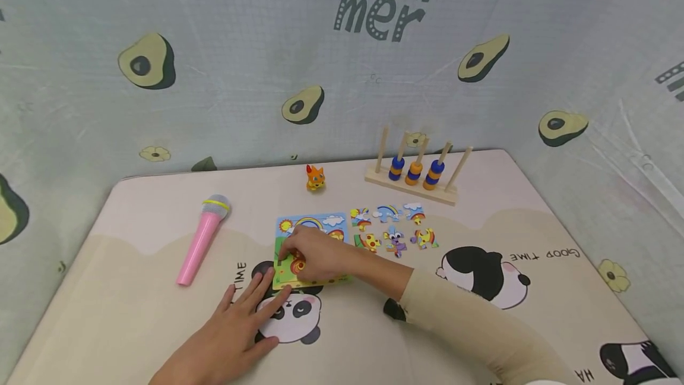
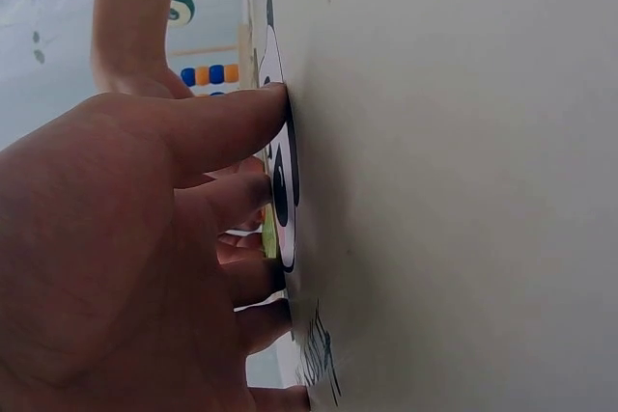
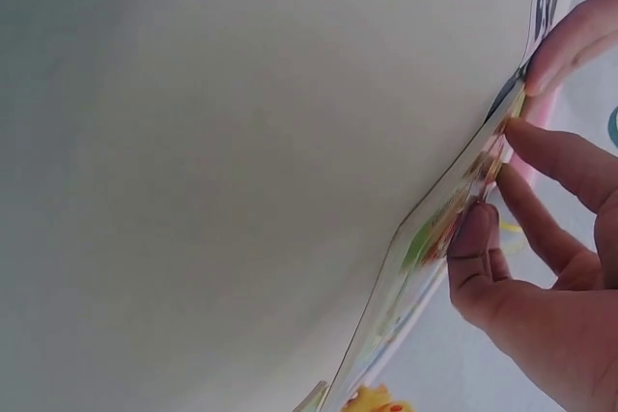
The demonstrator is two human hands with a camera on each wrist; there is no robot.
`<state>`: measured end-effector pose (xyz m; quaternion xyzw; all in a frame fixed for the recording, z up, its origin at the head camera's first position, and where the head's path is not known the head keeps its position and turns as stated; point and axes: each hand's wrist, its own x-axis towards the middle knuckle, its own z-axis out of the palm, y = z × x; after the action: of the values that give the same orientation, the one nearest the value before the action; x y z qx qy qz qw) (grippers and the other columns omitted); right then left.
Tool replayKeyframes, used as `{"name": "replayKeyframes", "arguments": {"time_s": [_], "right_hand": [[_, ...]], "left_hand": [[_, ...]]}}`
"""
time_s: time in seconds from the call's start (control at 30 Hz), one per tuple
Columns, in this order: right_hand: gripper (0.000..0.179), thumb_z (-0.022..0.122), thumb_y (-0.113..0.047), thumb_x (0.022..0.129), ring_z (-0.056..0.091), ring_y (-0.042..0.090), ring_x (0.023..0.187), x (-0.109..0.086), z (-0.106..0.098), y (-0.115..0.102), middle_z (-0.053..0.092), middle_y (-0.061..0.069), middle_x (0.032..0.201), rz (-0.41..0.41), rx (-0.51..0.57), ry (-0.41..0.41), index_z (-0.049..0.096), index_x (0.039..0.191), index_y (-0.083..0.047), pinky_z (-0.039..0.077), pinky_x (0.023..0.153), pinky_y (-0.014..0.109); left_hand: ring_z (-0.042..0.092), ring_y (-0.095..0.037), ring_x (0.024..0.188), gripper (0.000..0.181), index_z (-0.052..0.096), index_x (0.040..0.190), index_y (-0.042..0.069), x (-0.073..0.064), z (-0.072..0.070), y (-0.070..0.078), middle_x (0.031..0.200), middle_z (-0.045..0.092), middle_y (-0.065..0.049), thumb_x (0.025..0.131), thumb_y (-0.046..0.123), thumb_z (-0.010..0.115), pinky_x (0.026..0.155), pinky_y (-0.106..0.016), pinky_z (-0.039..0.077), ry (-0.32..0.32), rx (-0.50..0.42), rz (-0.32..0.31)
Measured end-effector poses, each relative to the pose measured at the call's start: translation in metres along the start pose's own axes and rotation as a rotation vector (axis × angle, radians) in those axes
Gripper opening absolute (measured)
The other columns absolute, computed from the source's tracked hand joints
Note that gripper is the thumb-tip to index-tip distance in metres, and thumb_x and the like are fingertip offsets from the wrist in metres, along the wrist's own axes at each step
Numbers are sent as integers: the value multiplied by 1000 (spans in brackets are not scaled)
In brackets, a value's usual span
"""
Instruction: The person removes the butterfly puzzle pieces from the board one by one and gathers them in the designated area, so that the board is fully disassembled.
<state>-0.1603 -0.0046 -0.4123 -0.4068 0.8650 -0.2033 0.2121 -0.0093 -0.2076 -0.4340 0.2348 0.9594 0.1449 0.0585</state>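
A colourful puzzle board [image 1: 283,223] lies flat, its sun and rainbow showing at the far side. My right hand [image 1: 322,254] bends over it, thumb and fingers set around a puzzle piece [image 1: 297,265] with an orange swirl at the near left. In the right wrist view, the fingertips [image 3: 519,132] are right at the board's surface. The palm hides the board's middle. My left hand [image 1: 235,316] rests spread on the tablecloth, two fingertips right at the board's near-left corner. In the left wrist view its thumb [image 2: 222,125] touches the printed panda.
Several loose puzzle pieces [image 1: 394,239] lie in two rows right of the board. A pink toy microphone [image 1: 199,247] lies at left. Behind stand a small orange animal toy [image 1: 315,178] and a wooden bead counter [image 1: 411,185], near the curtain [image 1: 230,100].
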Motion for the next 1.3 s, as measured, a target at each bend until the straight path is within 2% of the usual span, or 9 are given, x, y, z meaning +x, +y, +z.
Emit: {"name": "replayKeyframes", "arguments": {"time_s": [0.27,0.6,0.83,1.3], "right_hand": [[43,81,-4,79,49,8,96,0,2,-5,60,-6,103,6,-5,34,77,120,-18,44,79,18],[46,89,-13,77,49,7,102,-4,1,-6,61,-7,108,15,-6,55,77,120,-20,45,84,19],[47,90,-15,77,49,7,104,-4,2,-8,61,-7,110,28,-14,52,76,122,-22,45,87,19],[46,91,-17,77,48,7,101,-5,2,-7,57,-5,112,31,22,54,77,121,-24,44,82,18]], "left_hand": [[34,-43,154,72,45,159,26,0,-1,0,171,28,-17,95,43,72,113,-76,31,-1,-5,0],[33,-42,155,72,45,159,26,0,-1,1,172,27,-16,95,44,72,114,-75,31,-2,6,-8],[33,-41,155,72,46,159,25,0,-1,2,172,27,-16,95,43,73,114,-75,31,-2,9,-13],[34,-41,155,72,45,159,26,0,0,1,171,28,-16,95,43,73,113,-75,32,13,11,-5]]}}
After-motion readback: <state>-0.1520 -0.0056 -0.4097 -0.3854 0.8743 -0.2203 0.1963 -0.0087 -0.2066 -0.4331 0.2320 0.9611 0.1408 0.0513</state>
